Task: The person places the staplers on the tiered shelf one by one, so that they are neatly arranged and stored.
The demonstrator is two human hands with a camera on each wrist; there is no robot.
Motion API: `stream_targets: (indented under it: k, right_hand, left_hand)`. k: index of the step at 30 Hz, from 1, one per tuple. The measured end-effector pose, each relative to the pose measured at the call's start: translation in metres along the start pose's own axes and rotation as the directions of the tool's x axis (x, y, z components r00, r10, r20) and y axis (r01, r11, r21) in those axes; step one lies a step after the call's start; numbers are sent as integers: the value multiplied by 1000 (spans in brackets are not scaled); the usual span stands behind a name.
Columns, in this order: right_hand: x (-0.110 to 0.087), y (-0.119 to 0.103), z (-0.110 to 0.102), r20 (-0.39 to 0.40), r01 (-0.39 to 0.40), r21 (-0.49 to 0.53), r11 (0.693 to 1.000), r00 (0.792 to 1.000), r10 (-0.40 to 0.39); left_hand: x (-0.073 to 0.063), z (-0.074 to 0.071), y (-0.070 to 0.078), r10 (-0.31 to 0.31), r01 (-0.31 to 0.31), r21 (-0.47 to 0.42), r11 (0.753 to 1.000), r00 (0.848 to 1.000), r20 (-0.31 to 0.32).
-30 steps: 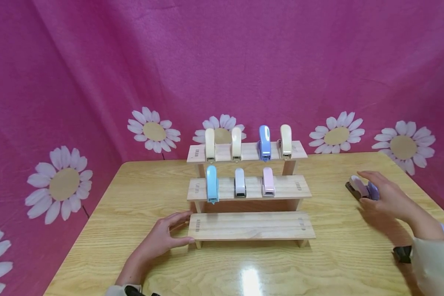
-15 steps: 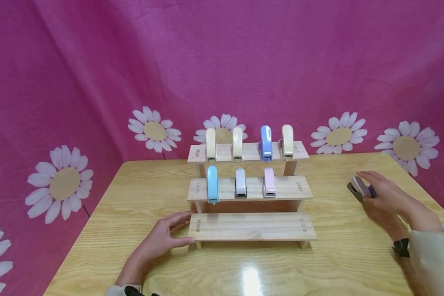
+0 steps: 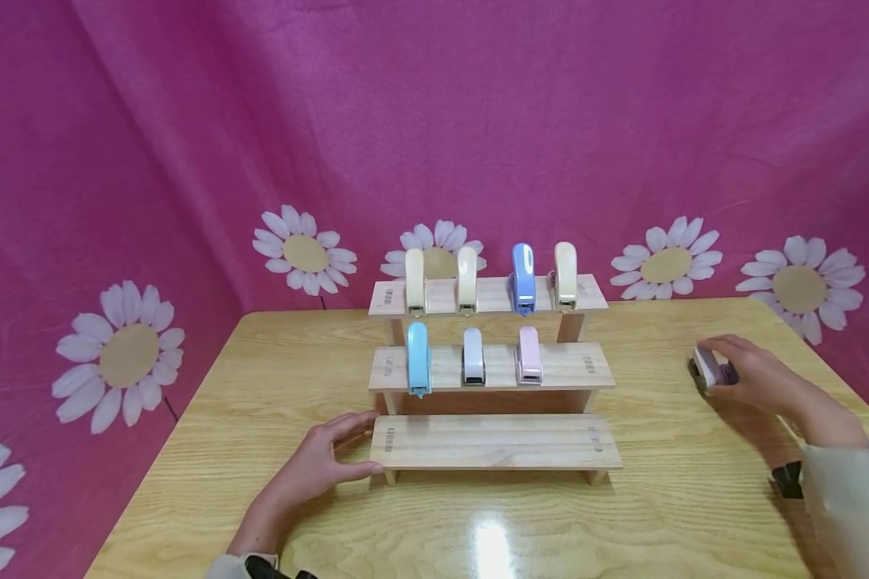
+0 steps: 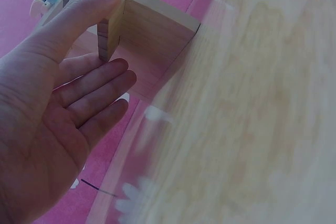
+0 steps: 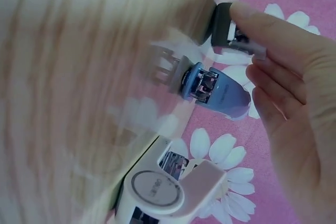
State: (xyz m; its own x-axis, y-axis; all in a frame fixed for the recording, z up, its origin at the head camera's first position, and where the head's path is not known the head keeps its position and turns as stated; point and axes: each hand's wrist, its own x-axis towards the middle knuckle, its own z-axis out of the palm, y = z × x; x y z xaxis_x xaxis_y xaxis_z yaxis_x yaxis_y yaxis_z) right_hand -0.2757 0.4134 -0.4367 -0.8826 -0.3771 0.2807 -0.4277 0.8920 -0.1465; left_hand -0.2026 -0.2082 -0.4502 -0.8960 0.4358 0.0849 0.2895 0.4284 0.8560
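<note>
In the head view, my right hand point(image 3: 760, 379) pinches a small stapler point(image 3: 708, 367) at the right side of the table. The right wrist view shows its dark base point(image 5: 222, 27) between thumb and fingers. Near that hand lie a blue stapler point(image 5: 226, 94) and a white stapler point(image 5: 157, 188) with a round badge. My left hand point(image 3: 317, 460) holds the left end of the lowest board of a three-step wooden stand point(image 3: 492, 442), thumb at the front corner and index finger at the back one. Its other fingers extend below the board in the left wrist view.
The top step carries cream staplers point(image 3: 467, 280) and a blue-violet stapler point(image 3: 524, 277). On the middle step stand a light-blue stapler point(image 3: 418, 358), a pale lavender stapler point(image 3: 473, 356) and a pink stapler point(image 3: 529, 354). A magenta cloth point(image 3: 434, 121) with daisies hangs behind the wooden table point(image 3: 282, 362).
My right hand has shifted slightly right with the stapler, which has turned so that its white side shows more. The left hand stays on the stand. The view has shifted a little.
</note>
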Motion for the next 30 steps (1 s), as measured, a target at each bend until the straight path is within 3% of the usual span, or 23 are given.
stream_targets:
  k: [7,18,23,30]
  right_hand:
    - [-4,-1,-2,-2,-64,32,997,998,64]
    - [-11,-14,-10,-92,-93,76,993,991,100]
    - [-10,-24,-15,-172,-49,79,996,983,62]
    - [0,-46,-23,-297,49,110,993,955,-14]
  left_hand:
    - [1,0,0,-1,1,-4,1000,1000,6]
    - [1,0,0,34,-34,29,999,999,-3]
    - [1,0,-1,38,-38,33,999,999,-2]
    - [1,0,-1,44,-44,8,999,999,-1]
